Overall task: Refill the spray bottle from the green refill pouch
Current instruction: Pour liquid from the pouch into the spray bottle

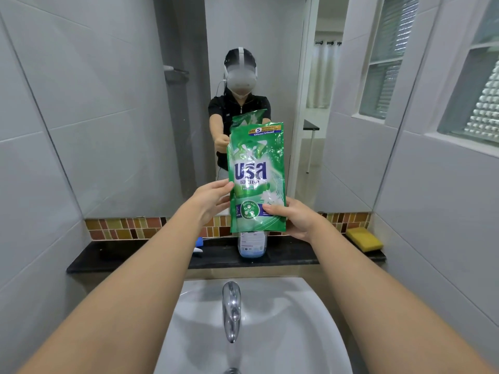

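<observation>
The pouch [256,175] is held upright above the bottle [252,245] on the far table [140,256], left hand [209,199] clasping its edge, right hand [293,218] clamped on its lower corner. It looks unopened, though the top is hard to read. Next comes opening a corner and tilting it over the bottle's neck, hidden here.

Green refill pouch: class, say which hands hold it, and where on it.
Both hands hold the green refill pouch upright: the left hand at its left edge, the right hand at its lower right corner.
</observation>
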